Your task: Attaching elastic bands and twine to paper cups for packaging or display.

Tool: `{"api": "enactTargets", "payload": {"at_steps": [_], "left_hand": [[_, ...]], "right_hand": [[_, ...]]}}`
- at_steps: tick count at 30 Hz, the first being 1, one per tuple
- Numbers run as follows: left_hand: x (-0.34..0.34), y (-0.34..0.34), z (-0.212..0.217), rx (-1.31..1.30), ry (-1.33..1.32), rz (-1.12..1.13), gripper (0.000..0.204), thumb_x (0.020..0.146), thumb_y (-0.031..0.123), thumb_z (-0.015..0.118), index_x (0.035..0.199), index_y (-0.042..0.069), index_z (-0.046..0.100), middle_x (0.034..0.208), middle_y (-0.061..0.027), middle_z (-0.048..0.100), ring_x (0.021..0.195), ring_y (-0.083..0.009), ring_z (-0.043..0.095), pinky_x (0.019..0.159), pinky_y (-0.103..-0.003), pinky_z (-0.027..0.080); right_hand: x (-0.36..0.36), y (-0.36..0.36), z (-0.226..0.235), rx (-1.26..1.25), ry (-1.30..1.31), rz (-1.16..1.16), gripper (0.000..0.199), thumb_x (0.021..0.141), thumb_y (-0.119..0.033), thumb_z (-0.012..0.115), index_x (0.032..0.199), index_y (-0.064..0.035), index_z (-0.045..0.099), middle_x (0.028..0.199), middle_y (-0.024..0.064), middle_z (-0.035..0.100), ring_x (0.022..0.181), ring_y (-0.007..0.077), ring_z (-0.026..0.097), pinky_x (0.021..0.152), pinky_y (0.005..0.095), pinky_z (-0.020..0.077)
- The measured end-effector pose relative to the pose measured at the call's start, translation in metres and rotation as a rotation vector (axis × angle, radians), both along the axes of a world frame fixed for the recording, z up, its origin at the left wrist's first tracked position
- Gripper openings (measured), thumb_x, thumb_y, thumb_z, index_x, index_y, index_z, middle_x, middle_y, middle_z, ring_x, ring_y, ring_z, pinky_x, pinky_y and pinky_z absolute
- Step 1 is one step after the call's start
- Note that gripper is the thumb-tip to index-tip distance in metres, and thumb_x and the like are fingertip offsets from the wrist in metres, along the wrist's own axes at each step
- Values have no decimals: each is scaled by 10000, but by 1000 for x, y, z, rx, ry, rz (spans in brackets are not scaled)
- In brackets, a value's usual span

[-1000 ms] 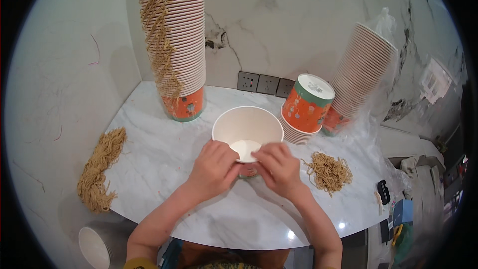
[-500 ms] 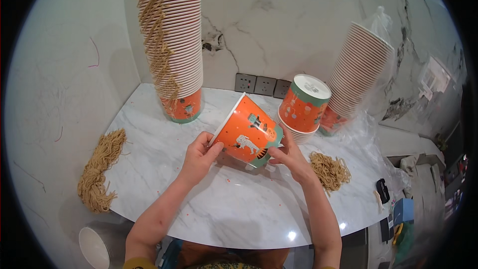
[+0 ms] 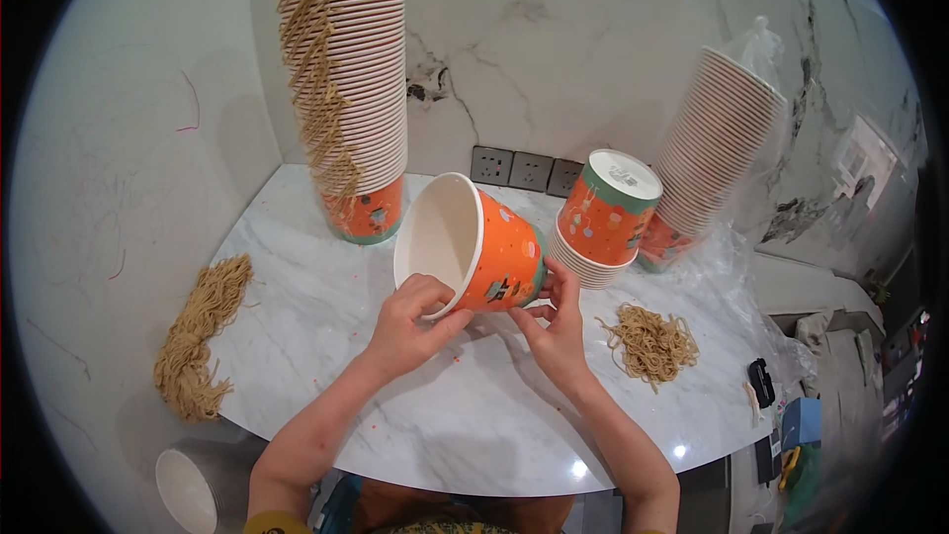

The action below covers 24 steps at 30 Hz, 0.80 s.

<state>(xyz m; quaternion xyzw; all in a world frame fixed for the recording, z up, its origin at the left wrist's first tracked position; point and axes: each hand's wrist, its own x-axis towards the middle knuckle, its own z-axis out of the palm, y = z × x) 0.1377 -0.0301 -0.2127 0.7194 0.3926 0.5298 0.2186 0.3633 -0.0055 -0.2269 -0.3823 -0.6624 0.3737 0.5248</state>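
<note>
Tub [image 3: 514, 252], orange with a green bottom and a white inside, is tipped on its side over the middle of the tabletop [image 3: 425, 455], nearer the back edge than the front. Its mouth points left. I can't tell if it touches the table.

The left hand [image 3: 410, 321] is curled over the low part of the white rim, fingers inside and thumb outside. The right hand [image 3: 554, 331] is partly curled and has hold of the green bottom with its thumb and fingers.

It looks light, like stiff paper. The shiny side could be slippery, and a hard squeeze might dent it. The thick rim and the firm bottom look like the best spots to grab.

Near the right hand lies a small pile of tan strings [image 3: 652, 344], toward the tabletop's right edge. Behind, by the back edge, an upside-down tub [image 3: 603, 213] sits on a short stack of white rims [image 3: 593, 262], with a leaning stack [image 3: 717, 129] beside it. A tall stack [image 3: 376, 89] stands by the back left corner, with tan strands [image 3: 321, 79] down it. A long tan bundle [image 3: 203, 336] lies along the left edge.
</note>
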Motion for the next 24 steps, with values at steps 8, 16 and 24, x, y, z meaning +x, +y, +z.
{"api": "enactTargets", "payload": {"at_steps": [8,16,24], "left_hand": [[-14,8,-1,286,289,-47,172,694,60,810,840,60,719,907,-18,706,956,-241,649,829,-370,498],[-7,4,2,347,411,-232,267,586,121,820,819,123,691,923,26,687,1008,-222,644,980,-483,443],[-9,10,-10,310,478,-41,187,719,114,798,863,112,678,927,4,672,1008,-203,643,1141,-549,367]], "right_hand": [[23,13,13,-292,342,42,531,978,-276,649,1432,-60,476,1332,74,546,1135,171,563,959,337,475],[64,39,12,-684,432,169,414,978,-198,697,1327,-14,573,1024,18,666,943,137,632,828,278,497],[50,25,22,-462,728,26,542,918,49,666,1418,-35,477,1024,58,667,973,143,647,898,296,516]]}}
